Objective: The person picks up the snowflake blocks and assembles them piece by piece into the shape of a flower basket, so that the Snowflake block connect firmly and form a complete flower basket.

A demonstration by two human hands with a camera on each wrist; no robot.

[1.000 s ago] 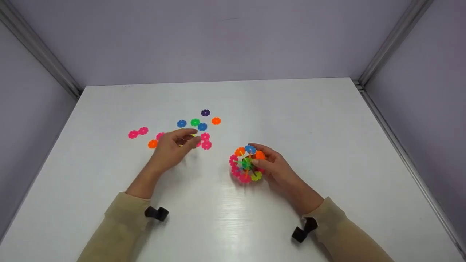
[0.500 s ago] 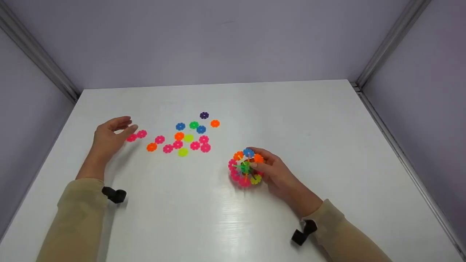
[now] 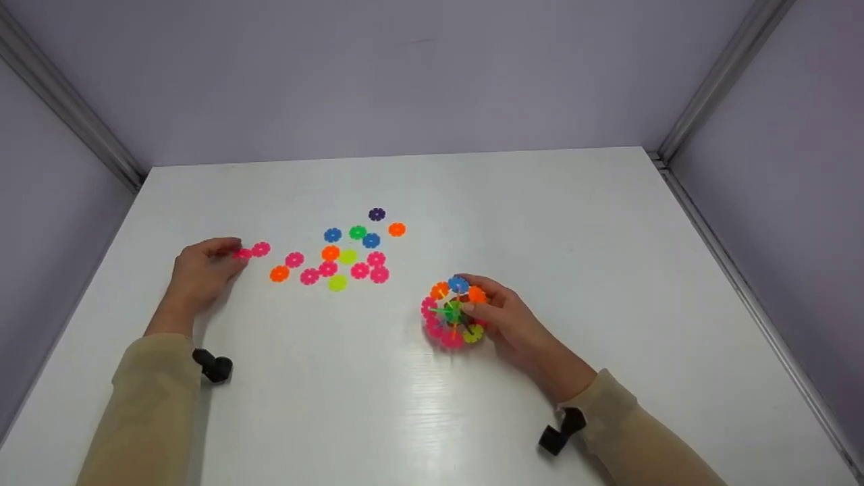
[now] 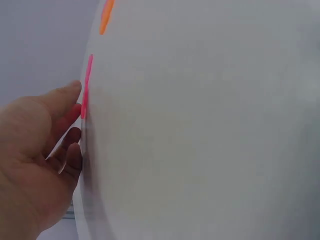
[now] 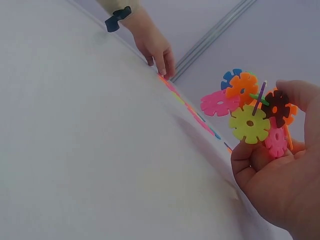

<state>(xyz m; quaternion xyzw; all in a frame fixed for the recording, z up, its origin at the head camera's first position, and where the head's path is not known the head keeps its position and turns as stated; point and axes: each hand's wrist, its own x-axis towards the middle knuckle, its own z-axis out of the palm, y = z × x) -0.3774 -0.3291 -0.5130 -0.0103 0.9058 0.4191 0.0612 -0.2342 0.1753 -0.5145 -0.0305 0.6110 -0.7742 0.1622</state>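
On the left, my left hand [image 3: 202,273] is down at the tabletop, its thumb and fingers at the edges of a pink notched interlocking disc [image 3: 242,254]. In the left wrist view this pink disc [image 4: 84,102] appears edge-on, between thumb and fingertips. Another pink disc [image 3: 261,249] lies just beside it. My right hand [image 3: 509,320] grips a round cluster of joined interlocking discs [image 3: 451,334], thumb in front. Seen from the right wrist, the cluster has yellow [image 5: 249,124], pink, orange, blue and dark discs round its middle; fingers cover part of it.
Several loose discs in pink, orange [image 3: 279,273], yellow [image 3: 337,283], blue [image 3: 333,235], green [image 3: 358,232] and purple [image 3: 376,214] lie flat between the hands and farther back. The white table [image 3: 324,398] is bounded by grey panels at the back and sides.
My left hand has moved left from above the middle discs to the far-left pink disc, then lowered with its fingers closing there. My right hand keeps the cluster almost still.
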